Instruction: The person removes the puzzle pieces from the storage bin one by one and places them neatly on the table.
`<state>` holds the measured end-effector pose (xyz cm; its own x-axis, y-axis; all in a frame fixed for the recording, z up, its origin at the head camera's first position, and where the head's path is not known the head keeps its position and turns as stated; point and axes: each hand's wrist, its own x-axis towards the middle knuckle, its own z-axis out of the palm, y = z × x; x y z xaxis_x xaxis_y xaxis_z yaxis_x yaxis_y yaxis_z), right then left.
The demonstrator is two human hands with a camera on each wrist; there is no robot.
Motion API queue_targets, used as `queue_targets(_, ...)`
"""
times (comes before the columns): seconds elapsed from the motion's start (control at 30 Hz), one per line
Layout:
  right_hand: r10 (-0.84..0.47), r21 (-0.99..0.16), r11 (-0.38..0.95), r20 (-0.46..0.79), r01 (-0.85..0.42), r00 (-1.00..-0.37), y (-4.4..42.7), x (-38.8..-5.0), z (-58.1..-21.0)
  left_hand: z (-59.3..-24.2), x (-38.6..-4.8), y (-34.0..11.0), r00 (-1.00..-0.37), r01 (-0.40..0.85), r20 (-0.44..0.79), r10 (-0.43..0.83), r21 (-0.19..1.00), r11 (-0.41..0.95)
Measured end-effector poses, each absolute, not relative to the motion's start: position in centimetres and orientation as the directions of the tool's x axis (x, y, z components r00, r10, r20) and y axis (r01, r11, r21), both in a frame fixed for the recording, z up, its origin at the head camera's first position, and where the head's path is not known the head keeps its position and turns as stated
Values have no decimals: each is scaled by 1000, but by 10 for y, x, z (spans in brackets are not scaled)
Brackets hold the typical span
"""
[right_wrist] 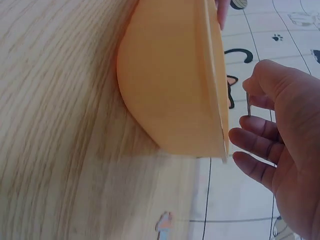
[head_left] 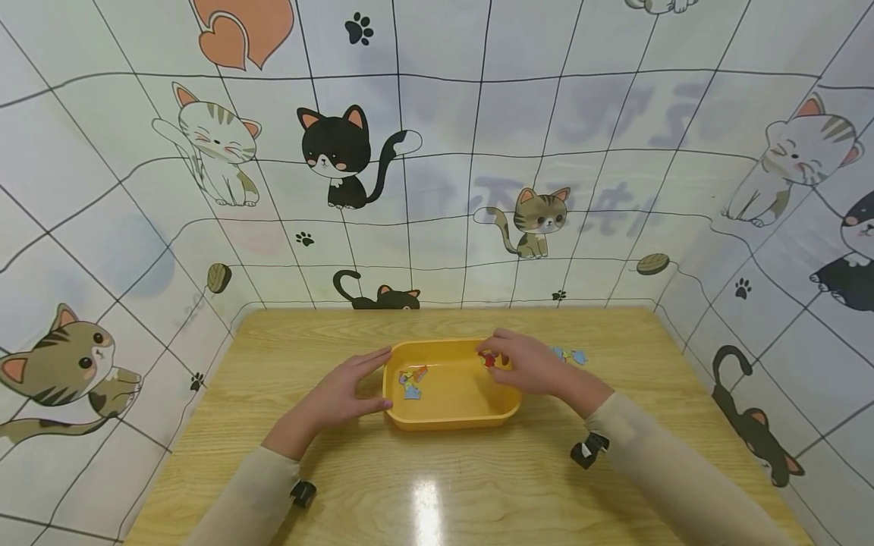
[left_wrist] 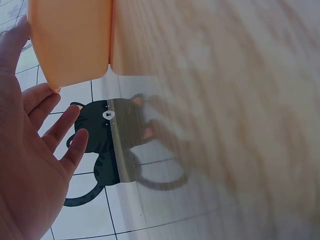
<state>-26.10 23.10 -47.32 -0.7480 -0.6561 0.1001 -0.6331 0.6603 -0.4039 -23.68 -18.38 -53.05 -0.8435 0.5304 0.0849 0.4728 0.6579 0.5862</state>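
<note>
Pinching a super-thin, pretty red piece (head_left: 488, 360) in right hand (head_left: 529, 365), touching a plain yellow tray (head_left: 451, 424) with spread left hand (head_left: 339, 392).

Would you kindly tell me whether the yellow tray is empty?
Not empty; colourful pieces lie inside the yellow tray, toward its left end.

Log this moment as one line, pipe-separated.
left hand: touches yellow tray, left end | right hand: pinches red piece above tray | in tray: small pieces, left end | on table: blue pieces, right of tray
</note>
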Motion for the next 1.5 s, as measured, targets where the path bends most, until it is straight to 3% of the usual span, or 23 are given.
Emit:
queue_targets(0.37, -634, -434, 649, 146, -625, -760, 252, -257, -467, -531, -236, -184, -839, 479, 88, 537, 587, 652)
queue_targets(1.03, -540, -387, 713, 228, -585, -810, 308, -261, -483, -528, -234, -184, -839, 478, 88, 537, 589, 651)
queue_targets(1.5, -393, -366, 821, 195, -439, -898, 356, -262, -498, -530, -236, -183, -842, 473, 79, 534, 585, 659)
